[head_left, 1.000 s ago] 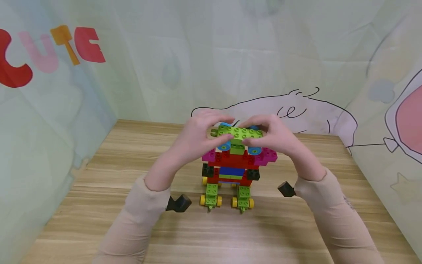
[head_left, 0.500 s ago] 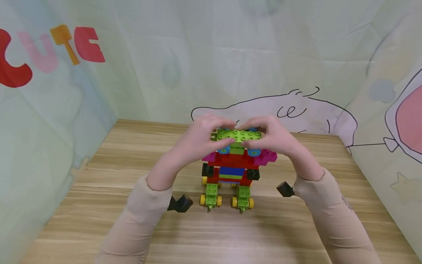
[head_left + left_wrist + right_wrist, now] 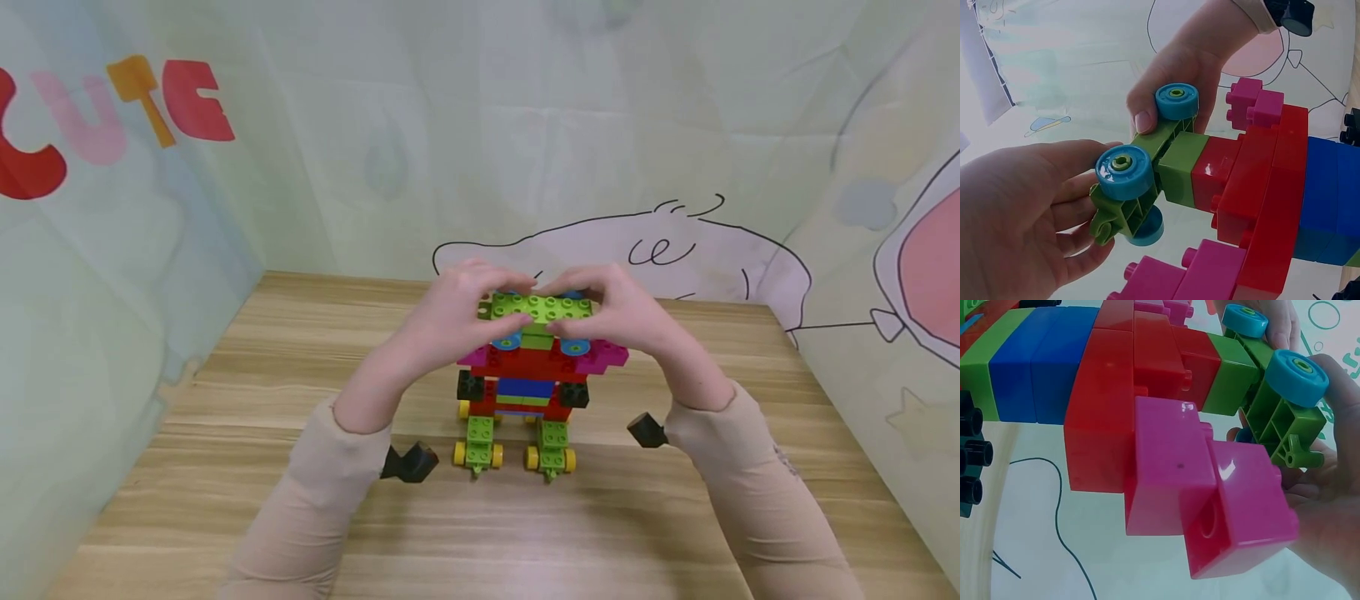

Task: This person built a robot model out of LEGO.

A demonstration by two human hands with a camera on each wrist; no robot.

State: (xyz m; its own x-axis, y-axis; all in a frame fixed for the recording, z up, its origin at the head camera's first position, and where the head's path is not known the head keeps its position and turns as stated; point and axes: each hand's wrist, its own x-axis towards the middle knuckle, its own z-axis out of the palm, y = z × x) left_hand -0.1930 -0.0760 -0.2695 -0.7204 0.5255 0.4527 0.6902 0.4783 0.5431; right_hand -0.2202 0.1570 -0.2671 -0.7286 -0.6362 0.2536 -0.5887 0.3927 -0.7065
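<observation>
A toy-brick figure stands on the table, with a green wheeled chassis brick (image 3: 543,305) lying crosswise at its top. My left hand (image 3: 467,315) holds the chassis's left end between thumb and fingers, while my right hand (image 3: 621,310) pinches the other end. Blue wheels (image 3: 1124,172) stick out at the chassis's sides. Its underside meets a green block (image 3: 1182,165) on red bricks (image 3: 1107,406). Pink bricks (image 3: 1169,459) form the figure's arms; blue bricks (image 3: 525,387) make the body. Below are two green wheeled bricks (image 3: 480,431) as feet.
The wooden table (image 3: 300,517) carries the figure near its middle. Behind it hangs a printed cloth backdrop (image 3: 337,167) along the table's back and sides. Black camera mounts (image 3: 412,462) project inward from both wrists.
Both hands have lowered slightly with the chassis, which now sits lower and more level on the figure. Over the last half second the hands barely move; the head view shifts slightly.
</observation>
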